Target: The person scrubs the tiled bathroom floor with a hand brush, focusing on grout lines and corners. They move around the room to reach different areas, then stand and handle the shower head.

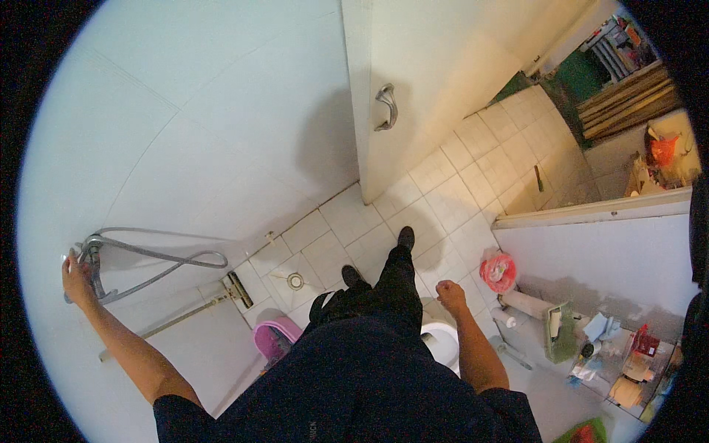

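Note:
My left hand is at the wall on the far left, its fingers closed around the outer side of a chrome shower fixture. Part of the grip is hidden by the hand and the metal. A grey shower hose loops from the fixture to the right, along the white wall. On the other side, my right hand hangs above a white toilet, fingers curled in, with nothing visible in it.
A squeegee mop leans along the left wall near a floor drain and a pink basin. Ahead stands a white door with a metal handle. To the right are a red-lined waste bin and a cluttered shelf.

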Tool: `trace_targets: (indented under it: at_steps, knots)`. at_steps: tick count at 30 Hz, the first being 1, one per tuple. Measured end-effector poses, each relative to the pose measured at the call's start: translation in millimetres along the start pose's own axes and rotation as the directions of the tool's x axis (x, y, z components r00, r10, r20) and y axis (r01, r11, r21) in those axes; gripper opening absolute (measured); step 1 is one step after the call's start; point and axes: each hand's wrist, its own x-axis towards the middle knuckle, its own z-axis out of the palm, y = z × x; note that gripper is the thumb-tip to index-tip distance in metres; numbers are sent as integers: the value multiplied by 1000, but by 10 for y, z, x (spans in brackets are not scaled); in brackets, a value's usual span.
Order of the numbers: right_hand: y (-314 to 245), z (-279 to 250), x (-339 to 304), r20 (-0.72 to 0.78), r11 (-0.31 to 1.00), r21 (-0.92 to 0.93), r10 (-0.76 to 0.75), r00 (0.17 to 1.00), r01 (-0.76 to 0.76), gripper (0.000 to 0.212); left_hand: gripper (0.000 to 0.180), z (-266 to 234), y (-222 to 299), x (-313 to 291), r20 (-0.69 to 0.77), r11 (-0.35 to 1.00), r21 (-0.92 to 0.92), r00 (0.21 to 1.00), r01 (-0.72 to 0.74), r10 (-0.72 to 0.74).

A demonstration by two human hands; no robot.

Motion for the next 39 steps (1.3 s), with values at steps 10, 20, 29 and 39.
trace_targets:
  at_steps: [10, 20, 29, 39]
  knots:
    - [-583, -6, 193, 265, 716, -536, -360, 895, 447, 21, 41, -487, 73, 29, 422, 549, 553, 779, -626, 464]
    - [258, 69, -595, 289, 686, 598, 298, 910, -415, 22, 44, 93, 1258, -409, 134, 981, -70, 977, 179, -168]
    - [521, -121, -445, 145, 823, 492, 243, 959, -283, 24, 22, 149, 1667, -1084, -206, 953, -297, 979, -61, -1]
    - [-2311, -599, -708, 153, 894, 433, -201, 968, 117, 40, 14, 864, 2048, -3205, 379, 691, -559, 601, -458, 704]
